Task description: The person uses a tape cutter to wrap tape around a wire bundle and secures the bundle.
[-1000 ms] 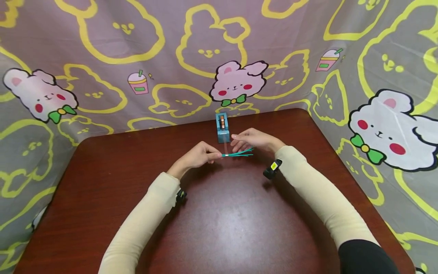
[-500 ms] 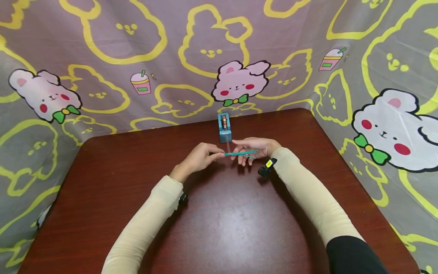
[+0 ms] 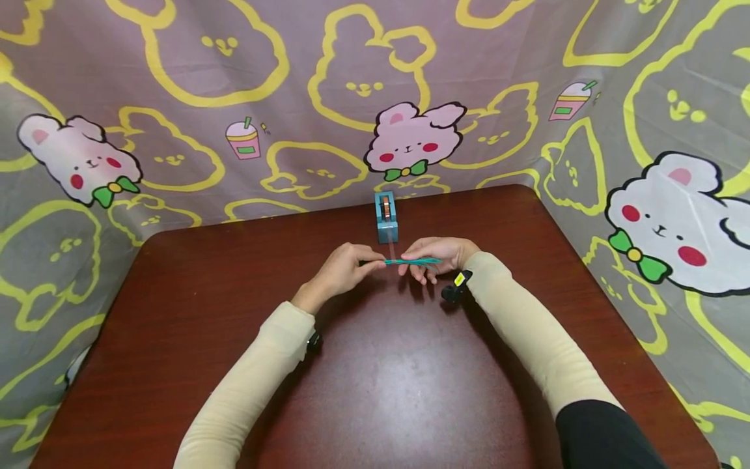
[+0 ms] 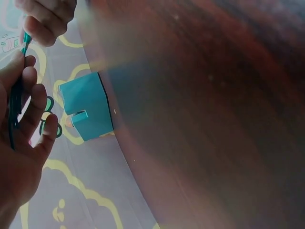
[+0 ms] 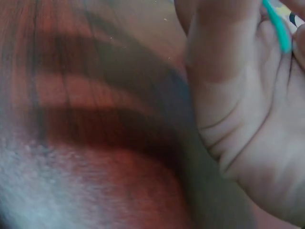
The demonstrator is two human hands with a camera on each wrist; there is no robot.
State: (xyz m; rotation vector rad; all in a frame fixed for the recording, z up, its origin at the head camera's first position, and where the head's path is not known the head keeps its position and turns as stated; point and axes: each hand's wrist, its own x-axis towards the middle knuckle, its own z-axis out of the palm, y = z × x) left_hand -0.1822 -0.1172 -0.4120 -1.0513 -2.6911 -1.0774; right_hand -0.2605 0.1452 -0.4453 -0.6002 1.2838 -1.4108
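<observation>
left grip point(image 3: 341, 268): is pinching one end of the teal strands point(image 3: 426, 261)
right grip point(image 3: 443, 251): is pinching farther along with thumb and forefinger (is spreading the other fingers loosely)
teal strands: are stretching between both, above the tabletop point(image 3: 375, 404)
clear tape point(image 3: 392, 251): is running from the blue dispenser point(image 3: 387, 232) to the strands
</observation>
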